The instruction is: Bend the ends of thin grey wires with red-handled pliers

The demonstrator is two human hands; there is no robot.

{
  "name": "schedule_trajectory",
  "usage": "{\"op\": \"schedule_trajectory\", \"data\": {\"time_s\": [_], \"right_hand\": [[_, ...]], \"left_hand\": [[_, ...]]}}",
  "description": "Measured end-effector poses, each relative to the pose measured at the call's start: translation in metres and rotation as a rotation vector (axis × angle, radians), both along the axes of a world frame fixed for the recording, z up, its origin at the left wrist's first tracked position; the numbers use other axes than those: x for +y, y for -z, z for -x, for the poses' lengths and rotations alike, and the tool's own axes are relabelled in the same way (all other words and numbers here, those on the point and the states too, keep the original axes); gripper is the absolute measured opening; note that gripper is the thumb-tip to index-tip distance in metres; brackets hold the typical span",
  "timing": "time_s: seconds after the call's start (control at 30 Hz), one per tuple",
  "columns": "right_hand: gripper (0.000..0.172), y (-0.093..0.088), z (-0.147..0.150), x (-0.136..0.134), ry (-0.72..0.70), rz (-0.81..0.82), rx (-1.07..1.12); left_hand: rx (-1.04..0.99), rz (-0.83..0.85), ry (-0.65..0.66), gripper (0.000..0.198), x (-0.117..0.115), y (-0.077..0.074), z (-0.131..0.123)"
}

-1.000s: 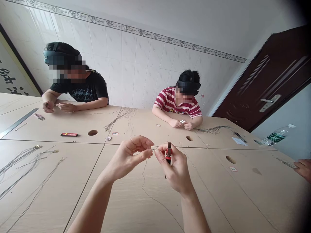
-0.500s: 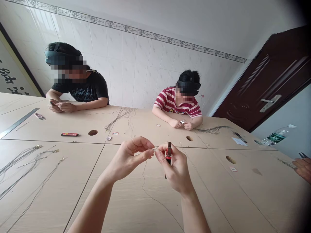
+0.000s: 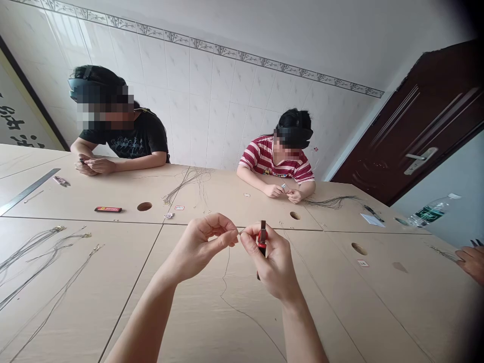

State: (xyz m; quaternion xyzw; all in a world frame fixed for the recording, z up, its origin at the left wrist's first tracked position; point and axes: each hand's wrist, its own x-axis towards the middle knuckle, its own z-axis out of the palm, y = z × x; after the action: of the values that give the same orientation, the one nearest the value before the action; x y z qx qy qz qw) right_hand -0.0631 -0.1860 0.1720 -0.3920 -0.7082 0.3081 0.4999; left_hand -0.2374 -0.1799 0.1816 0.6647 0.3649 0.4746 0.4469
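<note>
Above the middle of the table my left hand (image 3: 207, 244) pinches a thin wire (image 3: 224, 287) between thumb and forefinger. Facing it, almost fingertip to fingertip, my right hand (image 3: 274, 262) is closed with thumb and forefinger on the wire's end. Tucked in that same hand is a red-and-black tool (image 3: 262, 239) that looks like small pliers, its dark metal head pointing up. From the fingertips the wire hangs in a wavy line and trails toward the table's near edge. The small piece at the fingertips is mostly hidden.
Wire bundles (image 3: 45, 242) lie at the left, with another bundle (image 3: 185, 186) farther back. A red-and-black packet (image 3: 108, 209), a steel ruler (image 3: 34, 189) and a water bottle (image 3: 434, 209) are on the table. Two people sit opposite; another person's hand (image 3: 472, 262) shows at right.
My hands stay nearly in place, with a slight shift at the fingertips. The hanging wire has moved a little. Across the table, the striped-shirt person's hands have shifted slightly.
</note>
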Motion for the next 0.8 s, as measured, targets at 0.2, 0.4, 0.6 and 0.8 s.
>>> {"op": "schedule_trajectory", "data": {"time_s": [0.2,0.4,0.6,0.8], "right_hand": [[0.022,0.001,0.0,-0.001,0.002,0.031,0.023],[0.022,0.0,0.0,0.0,-0.001,0.012,0.011],[0.024,-0.002,-0.002,0.0,0.027,0.008,0.028],[0.023,-0.001,-0.007,0.001,0.06,-0.007,0.111]], "left_hand": [[0.008,-0.003,0.001,0.016,0.001,-0.001,0.001],[0.025,0.011,0.018,0.017,0.0,-0.002,0.001],[-0.108,0.089,0.062,0.019,0.0,-0.002,-0.006],[-0.151,0.251,0.311,0.034,0.003,0.001,-0.011]]}}
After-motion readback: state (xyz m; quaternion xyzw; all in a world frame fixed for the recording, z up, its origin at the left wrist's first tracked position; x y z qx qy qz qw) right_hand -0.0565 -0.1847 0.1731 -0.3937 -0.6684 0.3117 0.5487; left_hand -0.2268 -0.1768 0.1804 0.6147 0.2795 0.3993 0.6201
